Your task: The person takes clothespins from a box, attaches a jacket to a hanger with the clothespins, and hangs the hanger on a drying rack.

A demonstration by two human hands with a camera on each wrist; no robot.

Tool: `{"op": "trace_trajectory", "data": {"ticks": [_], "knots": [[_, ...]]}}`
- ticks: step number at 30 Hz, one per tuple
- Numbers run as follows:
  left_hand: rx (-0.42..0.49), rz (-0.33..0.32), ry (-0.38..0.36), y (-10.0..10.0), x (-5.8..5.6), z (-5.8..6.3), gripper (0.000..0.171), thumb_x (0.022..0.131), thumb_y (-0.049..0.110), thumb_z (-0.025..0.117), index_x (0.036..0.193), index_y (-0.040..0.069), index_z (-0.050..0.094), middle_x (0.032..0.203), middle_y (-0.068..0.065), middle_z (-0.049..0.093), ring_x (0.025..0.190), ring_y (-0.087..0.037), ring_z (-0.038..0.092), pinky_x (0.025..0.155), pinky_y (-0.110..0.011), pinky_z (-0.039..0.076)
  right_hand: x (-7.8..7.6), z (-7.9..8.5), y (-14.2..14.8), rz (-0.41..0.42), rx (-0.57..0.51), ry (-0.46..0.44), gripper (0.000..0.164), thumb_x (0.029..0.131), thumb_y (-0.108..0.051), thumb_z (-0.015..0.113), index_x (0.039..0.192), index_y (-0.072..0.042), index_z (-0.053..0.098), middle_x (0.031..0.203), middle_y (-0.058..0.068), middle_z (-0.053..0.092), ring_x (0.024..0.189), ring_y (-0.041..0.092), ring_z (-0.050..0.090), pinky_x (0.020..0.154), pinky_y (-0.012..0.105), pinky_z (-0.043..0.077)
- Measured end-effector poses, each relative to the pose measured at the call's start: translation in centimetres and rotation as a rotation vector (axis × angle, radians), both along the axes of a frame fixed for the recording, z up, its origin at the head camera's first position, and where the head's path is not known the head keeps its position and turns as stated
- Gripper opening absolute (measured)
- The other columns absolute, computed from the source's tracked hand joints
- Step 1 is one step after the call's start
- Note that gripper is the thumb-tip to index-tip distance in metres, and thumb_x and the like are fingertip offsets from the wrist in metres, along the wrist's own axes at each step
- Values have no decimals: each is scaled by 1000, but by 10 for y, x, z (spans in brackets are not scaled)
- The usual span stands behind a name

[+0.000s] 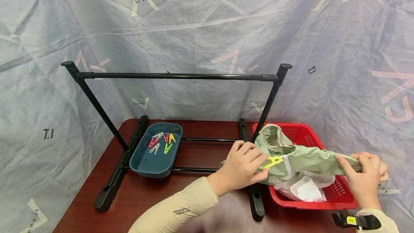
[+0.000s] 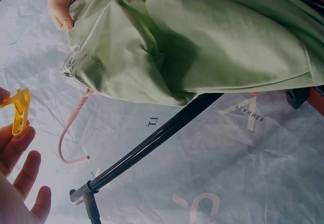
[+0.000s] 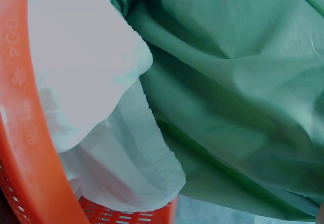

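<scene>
In the head view my left hand (image 1: pixel 242 166) pinches a yellow clothespin (image 1: pixel 272 161) in front of a light green zip jacket (image 1: pixel 317 159). The left wrist view shows the clothespin (image 2: pixel 20 112) between thumb and fingers, apart from the jacket's cloth (image 2: pixel 167 42). My right hand (image 1: pixel 367 175) grips the jacket's right end, thumb in front. Near the zipper, a pink hanger hook (image 2: pixel 68 128) sticks out from the jacket. Green folds (image 3: pixel 228 82) fill much of the right wrist view. The jacket is stretched sideways above a red basket (image 1: pixel 307 206).
White cloth (image 1: pixel 308 190) lies in the basket. A black rack with a horizontal bar (image 1: pixel 181 76) stands on the dark red table (image 1: pixel 207 154), its right foot (image 1: pixel 257 204) beside the basket. A blue tray (image 1: pixel 152 166) at left holds several coloured clothespins (image 1: pixel 167 149).
</scene>
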State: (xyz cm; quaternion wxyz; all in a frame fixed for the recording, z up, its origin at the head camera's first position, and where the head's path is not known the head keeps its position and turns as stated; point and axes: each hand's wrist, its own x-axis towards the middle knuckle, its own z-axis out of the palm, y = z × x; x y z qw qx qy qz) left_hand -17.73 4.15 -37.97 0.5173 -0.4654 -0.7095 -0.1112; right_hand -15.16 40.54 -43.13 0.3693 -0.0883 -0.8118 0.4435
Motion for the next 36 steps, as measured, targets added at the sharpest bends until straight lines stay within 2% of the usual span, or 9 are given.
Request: {"op": "trace_trajectory", "data": {"ticks": [9,21,27,36], "knots": [[6,29,31,5,-2,6,22,80,32,70,94,17,74,83,7,62,86,-14,57,83,-35,43,0,7,-10,16,90,98,25,77,-3,81,85,6,59,99,-26,40,108,-3,21,99,44,0],[1,53,46,11,-4,7,18,80,30,67,91,17,73,82,7,61,85,-13,56,82,-35,42,-1,14,-19,16,131,140,24,74,0,81,84,6,60,99,-27,39,108,0,20,99,44,0],[-33,72,32,16,-4,9,15,83,29,65,90,18,73,84,7,61,86,-13,55,84,-36,42,0,17,-20,8,133,113,24,75,-2,82,83,4,60,100,-28,38,107,-1,19,96,44,0],[-78,98,72,28,-8,8,16,86,27,58,89,20,73,85,7,62,88,-14,57,84,-36,42,-1,17,-20,29,137,125,24,73,0,82,80,3,59,101,-26,39,108,-1,19,98,44,2]]}}
